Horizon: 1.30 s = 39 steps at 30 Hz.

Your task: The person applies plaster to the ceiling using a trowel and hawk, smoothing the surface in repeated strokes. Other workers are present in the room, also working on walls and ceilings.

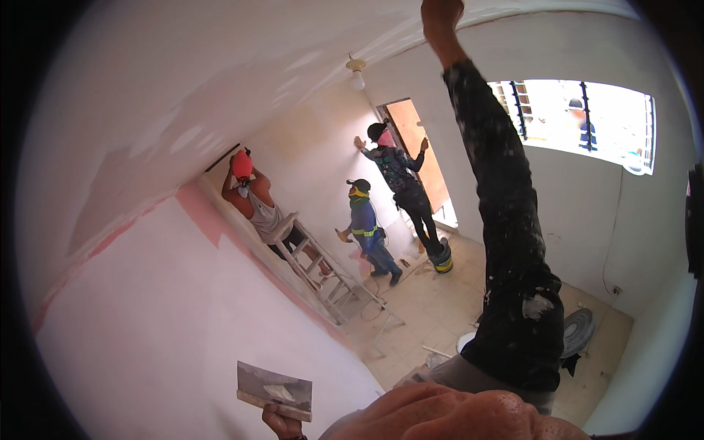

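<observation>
My left hand point(273, 421), low in the picture, is closed round the near edge of a wide flat plastering blade point(249, 378). A dab of white filler point(279, 393) lies on its grey face, and a pale strip runs along the gripped edge. My right arm, in a black sleeve spotted with white, reaches straight up. At its end my right hand point(442, 22) is closed close to the patchy white ceiling point(220, 81). The picture's top edge cuts that hand off, so anything in it is hidden.
A person in a red cap is up a stepladder point(323, 268). Another, in blue, stands on the floor; a third stands on a bucket point(442, 262) beside an orange-brown door point(418, 147). A bulb point(357, 79) hangs overhead. A grey coil-like thing point(579, 331) lies at the right wall.
</observation>
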{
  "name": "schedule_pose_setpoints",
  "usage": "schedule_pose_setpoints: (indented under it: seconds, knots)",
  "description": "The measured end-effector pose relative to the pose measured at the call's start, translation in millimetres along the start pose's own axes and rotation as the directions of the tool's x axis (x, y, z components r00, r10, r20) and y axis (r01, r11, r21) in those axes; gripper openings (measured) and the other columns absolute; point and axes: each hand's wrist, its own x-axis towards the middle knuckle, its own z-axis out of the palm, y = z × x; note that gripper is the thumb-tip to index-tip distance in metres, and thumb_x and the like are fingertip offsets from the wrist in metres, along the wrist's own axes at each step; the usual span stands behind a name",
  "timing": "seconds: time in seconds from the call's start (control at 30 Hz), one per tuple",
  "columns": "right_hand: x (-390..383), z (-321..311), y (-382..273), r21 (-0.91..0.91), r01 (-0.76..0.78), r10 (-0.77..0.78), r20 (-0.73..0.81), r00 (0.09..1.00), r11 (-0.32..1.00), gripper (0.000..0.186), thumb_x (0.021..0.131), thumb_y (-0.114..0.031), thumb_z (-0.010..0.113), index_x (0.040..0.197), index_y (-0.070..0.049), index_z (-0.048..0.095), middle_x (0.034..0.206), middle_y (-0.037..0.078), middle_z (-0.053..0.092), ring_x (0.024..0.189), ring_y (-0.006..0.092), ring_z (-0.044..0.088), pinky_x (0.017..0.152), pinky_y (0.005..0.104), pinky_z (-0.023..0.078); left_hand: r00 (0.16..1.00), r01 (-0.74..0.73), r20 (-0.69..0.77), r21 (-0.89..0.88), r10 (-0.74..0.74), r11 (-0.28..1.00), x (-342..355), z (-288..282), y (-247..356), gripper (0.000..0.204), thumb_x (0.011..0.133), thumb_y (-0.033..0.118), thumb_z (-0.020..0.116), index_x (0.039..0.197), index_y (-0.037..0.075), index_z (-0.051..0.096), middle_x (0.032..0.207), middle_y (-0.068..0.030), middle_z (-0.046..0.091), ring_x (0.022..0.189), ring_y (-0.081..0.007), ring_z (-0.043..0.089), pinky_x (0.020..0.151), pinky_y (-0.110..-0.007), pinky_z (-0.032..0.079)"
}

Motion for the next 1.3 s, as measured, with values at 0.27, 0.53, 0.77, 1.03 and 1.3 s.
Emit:
schedule_pose_setpoints:
  seconds: [0.27,0.53,0.77,1.03,1.3]
  knots:
    - [169,-140,-4,0.208,0.114,-0.082,-0.157,0.984,0.972,0.042,0.085,-0.008,0.072,0.125,0.002,0.061,0.109,0.013,0.067,0.097,0.0240,0.063,0.085,0.0420,0.050,0.987,0.025,-0.158,0.085,-0.011,0.996,6,-2,-15,0.020,0.090,0.005,0.046,0.103,-0.002,0.059,0.090,-0.0094,0.063,0.067,-0.0183,0.060,0.053,-0.032,0.055]
    - [35,-10,-36,0.322,0.022,0.002,-0.074,0.997,0.946,0.046,0.088,-0.012,0.073,0.128,0.006,0.058,0.110,0.011,0.066,0.100,0.0220,0.059,0.086,0.0373,0.048,0.985,-0.164,-0.042,0.051,0.166,0.985,2,124,-5,0.065,0.075,0.012,0.059,0.138,0.003,0.048,0.129,-0.0121,0.059,0.118,-0.0314,0.055,0.103,-0.048,0.046]
    - [119,-122,19,0.411,-0.074,0.066,0.033,0.997,0.909,0.053,0.088,-0.010,0.076,0.132,0.007,0.051,0.122,0.014,0.063,0.108,0.0255,0.060,0.091,0.0379,0.050,0.991,-0.130,-0.014,-0.024,0.130,0.991,6,114,-21,0.080,0.069,0.012,0.059,0.147,0.005,0.042,0.141,-0.0117,0.054,0.130,-0.0338,0.051,0.113,-0.051,0.042]
    - [146,-77,-29,0.470,-0.038,0.081,-0.073,0.994,0.882,0.037,0.086,-0.002,0.066,0.121,0.004,0.057,0.097,0.014,0.064,0.076,0.0246,0.062,0.063,0.0385,0.054,0.985,-0.064,-0.163,-0.099,0.047,0.993,-20,-28,3,0.031,0.098,0.015,0.049,0.121,-0.002,0.059,0.111,-0.0146,0.067,0.098,-0.0271,0.066,0.084,-0.041,0.058]
    - [-150,81,-114,0.381,-0.011,-0.051,0.154,0.987,0.925,0.045,0.090,-0.004,0.066,0.132,0.005,0.055,0.115,0.014,0.064,0.087,0.0171,0.057,0.076,0.0331,0.048,0.996,-0.083,0.002,-0.121,0.084,0.989,27,39,1,0.071,0.074,0.010,0.058,0.143,0.004,0.046,0.137,-0.0130,0.056,0.126,-0.0332,0.053,0.113,-0.048,0.043]
